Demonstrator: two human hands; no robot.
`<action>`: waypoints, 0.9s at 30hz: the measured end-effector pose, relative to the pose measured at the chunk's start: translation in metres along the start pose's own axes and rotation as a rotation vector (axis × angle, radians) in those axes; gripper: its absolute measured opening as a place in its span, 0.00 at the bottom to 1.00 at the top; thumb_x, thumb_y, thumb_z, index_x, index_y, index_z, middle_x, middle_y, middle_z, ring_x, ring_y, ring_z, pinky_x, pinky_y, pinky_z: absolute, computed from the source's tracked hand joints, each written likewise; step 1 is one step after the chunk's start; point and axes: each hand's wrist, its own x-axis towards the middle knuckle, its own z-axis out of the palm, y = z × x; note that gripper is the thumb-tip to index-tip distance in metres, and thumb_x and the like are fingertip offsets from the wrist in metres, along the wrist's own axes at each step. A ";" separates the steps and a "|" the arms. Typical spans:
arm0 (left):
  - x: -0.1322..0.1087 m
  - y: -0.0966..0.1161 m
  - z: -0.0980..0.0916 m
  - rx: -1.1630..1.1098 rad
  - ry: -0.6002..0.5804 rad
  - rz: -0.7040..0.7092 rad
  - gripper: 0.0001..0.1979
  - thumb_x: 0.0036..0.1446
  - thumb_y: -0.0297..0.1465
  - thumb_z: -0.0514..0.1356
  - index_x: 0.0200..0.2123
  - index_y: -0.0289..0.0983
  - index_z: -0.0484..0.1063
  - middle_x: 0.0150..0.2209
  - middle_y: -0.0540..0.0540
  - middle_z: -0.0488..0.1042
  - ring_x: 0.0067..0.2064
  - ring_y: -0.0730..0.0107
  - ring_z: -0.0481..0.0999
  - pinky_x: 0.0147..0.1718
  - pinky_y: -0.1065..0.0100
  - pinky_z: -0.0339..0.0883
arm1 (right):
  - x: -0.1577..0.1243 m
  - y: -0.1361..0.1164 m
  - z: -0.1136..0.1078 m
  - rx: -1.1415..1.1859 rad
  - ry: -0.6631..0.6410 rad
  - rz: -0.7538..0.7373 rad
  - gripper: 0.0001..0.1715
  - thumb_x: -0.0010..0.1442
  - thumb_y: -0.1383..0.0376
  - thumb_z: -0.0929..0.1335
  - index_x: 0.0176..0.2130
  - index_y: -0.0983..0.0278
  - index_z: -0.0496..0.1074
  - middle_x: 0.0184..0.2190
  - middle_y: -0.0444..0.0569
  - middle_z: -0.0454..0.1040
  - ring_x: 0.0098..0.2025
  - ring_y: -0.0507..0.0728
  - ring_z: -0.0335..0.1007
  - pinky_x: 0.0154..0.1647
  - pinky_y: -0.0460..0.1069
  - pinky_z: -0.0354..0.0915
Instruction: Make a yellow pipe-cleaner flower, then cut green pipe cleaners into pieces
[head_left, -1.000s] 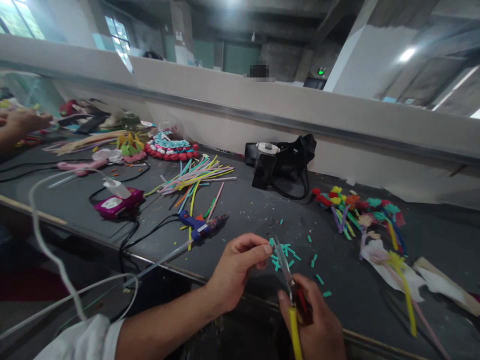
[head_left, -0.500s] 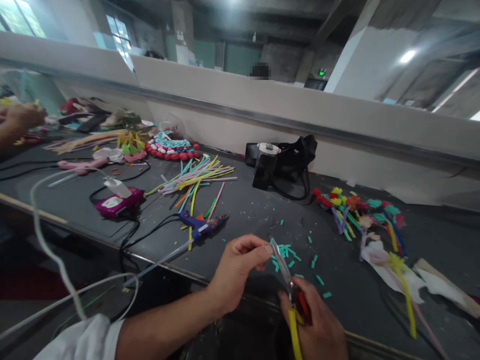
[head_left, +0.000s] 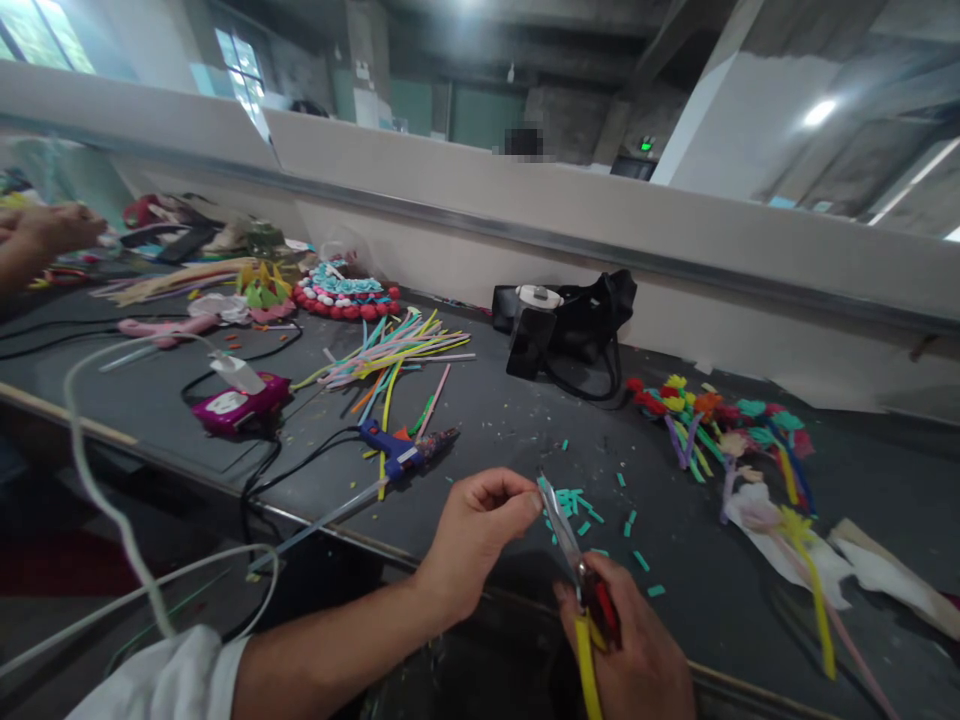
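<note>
My left hand (head_left: 480, 535) is closed in a pinch, thumb against forefinger, with a bit of teal strip (head_left: 541, 483) just showing at the fingertips. Right beside those fingertips are the blades of a pair of scissors (head_left: 561, 528), pointing up and away from me. My right hand (head_left: 634, 640) is wrapped round the scissors' red handle. A long yellow piece (head_left: 586, 665) hangs down by that hand; whether it belongs to the scissors I cannot tell. Short cut teal pieces (head_left: 574, 500) lie on the dark table beyond and to the right of the blades.
A blue glue gun (head_left: 397, 452) lies left of my hands, with a bundle of coloured strips (head_left: 397, 350) behind it. A purple power socket (head_left: 240, 400) and cables are further left. A black bag (head_left: 592, 315) and colourful flowers (head_left: 697, 405) lie ahead and right. A co-worker's hand (head_left: 56, 228) is far left.
My hands and the scissors stay almost in place; the blades look slightly closer together. The co-worker's hand at the far left has shifted a little to the right.
</note>
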 end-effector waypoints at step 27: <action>0.000 0.001 0.000 0.022 -0.028 0.009 0.08 0.47 0.33 0.64 0.23 0.34 0.71 0.20 0.53 0.63 0.25 0.77 0.58 0.26 0.73 0.52 | -0.005 0.004 -0.004 0.006 -0.091 0.057 0.18 0.62 0.52 0.64 0.43 0.62 0.72 0.29 0.45 0.80 0.25 0.54 0.77 0.23 0.43 0.68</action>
